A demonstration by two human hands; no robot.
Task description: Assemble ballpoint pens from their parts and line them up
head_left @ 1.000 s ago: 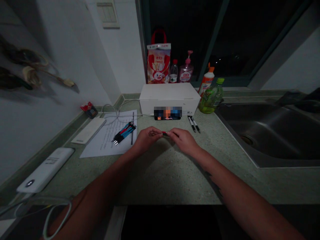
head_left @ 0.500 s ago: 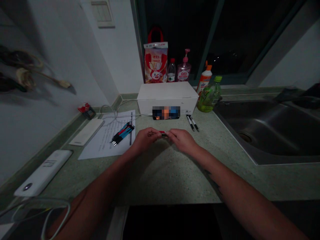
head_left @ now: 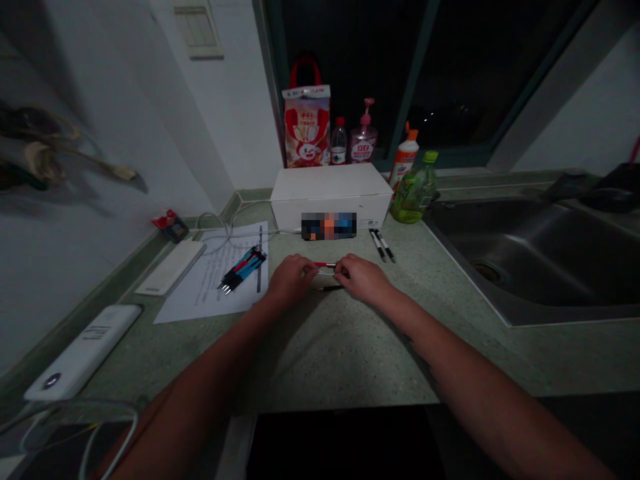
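My left hand has its fingertips pinched on the left end of a slim red pen. Opposite it, my right hand is closed around the pen's other end, where a silvery part shows. Just below the red pen, a thin pale rod also runs between the fingertips; I cannot tell what it is. Lower still, a dark thin stick shows by the right fingers, its right end hidden; whether it lies on the counter is unclear. Two black-and-white pens lie to the right of the hands.
A sheet of paper bears several blue, red and black pens on the left. Behind the hands, a phone leans against a white box. The sink is at right, a white power bank at left.
My hands have moved slightly apart, so more of the red pen shows between them. The pale rod and the dark stick have come into sight below it. The view has shifted slightly.
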